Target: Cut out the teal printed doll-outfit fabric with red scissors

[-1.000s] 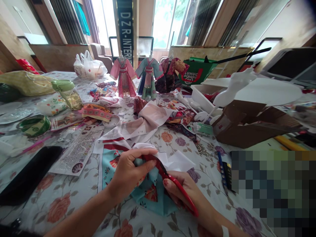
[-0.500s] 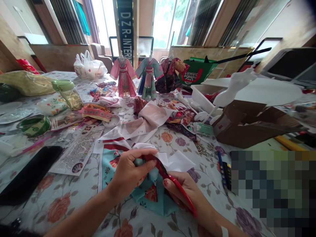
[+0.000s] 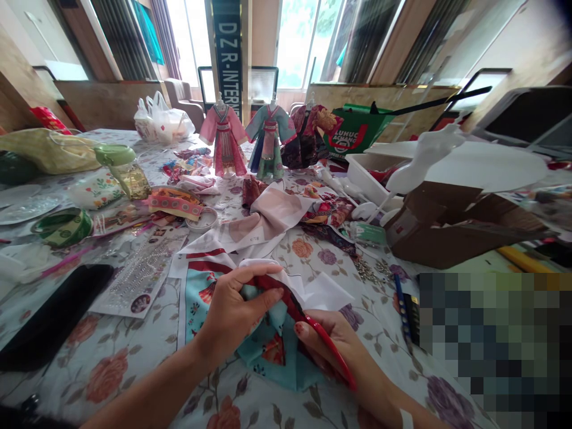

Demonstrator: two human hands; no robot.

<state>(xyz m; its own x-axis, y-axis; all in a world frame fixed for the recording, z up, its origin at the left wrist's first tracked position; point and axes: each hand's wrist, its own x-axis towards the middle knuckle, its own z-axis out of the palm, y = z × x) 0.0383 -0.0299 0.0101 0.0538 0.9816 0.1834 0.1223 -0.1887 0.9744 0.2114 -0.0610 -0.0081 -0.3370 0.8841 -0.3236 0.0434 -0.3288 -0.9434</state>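
Printed turquoise fabric [image 3: 286, 351] with dark red bands and a white margin lies bunched under both hands, its flat part spreading to the left. My left hand [image 3: 241, 304] pinches the folded cloth between thumb and fingers near a red band. Red-handled scissors [image 3: 333, 351] sit in my right hand [image 3: 330, 336], with the thumb around one handle loop. Their dark blades reach up and left along the red band, partly hidden by the cloth, a little right of my left fingertips.
A black phone-like slab [image 3: 53, 316] and a sheet of pearl stickers [image 3: 140, 274] lie to the left. Dressed miniature forms [image 3: 223, 140] stand at the back. A cardboard box [image 3: 447, 229] and a white mannequin form [image 3: 420, 152] are on the right. Pink sheer cloth [image 3: 277, 214] lies ahead.
The scissors' blades have shifted slightly and look more closed against the cloth. My left hand stays in nearly the same place, still pinching the fabric.
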